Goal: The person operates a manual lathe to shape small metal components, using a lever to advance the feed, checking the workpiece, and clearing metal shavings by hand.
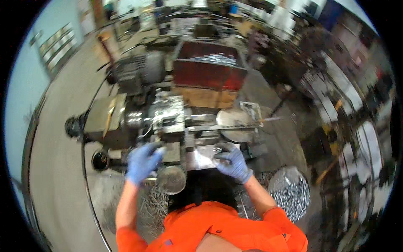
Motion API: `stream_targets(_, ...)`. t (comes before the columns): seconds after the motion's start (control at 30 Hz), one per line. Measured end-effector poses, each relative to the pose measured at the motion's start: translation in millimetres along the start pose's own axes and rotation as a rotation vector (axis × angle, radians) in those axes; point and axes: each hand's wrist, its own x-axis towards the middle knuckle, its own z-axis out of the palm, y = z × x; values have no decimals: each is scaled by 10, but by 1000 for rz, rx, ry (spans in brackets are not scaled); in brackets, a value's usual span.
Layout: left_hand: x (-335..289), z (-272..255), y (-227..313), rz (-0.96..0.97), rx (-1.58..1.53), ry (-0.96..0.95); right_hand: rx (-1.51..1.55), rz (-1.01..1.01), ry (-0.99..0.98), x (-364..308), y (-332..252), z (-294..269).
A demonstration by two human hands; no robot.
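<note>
Both hands wear blue gloves with darker fingertips, and motion smears their fingers. My left hand [142, 163] is over the near left side of a small metal machine [168, 111], above a round grey dish [171, 179]. Its fingers are curled together around something pale and small, too blurred to name. To the right, my right hand [233, 163] hovers by a shiny flat metal plate [202, 157]. Its thumb and fingers are bent toward each other, with a small glinting bit between them that I cannot make out.
Behind the machine, a red metal bin [210, 74] holds shiny small parts, beside an electric motor [140, 72]. A round container of small metal pieces [291, 197] stands at lower right. Metal shavings [149, 206] lie at lower left. A black cable [85, 172] runs down the left side.
</note>
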Motion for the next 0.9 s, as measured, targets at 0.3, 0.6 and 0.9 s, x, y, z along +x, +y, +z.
stream_targets(0.3, -111, 379, 21, -25, -344, -121, 85, -366, -260, 743, -916, 378)
stream_targets(0.6, -104, 194, -114, -31, -590, -98, 93, -519, -265, 1086, -1200, 403)
stream_targets(0.9, -150, -272, -316, -96, -489, -281, 23, -580, -588, 1415, -1312, 532)
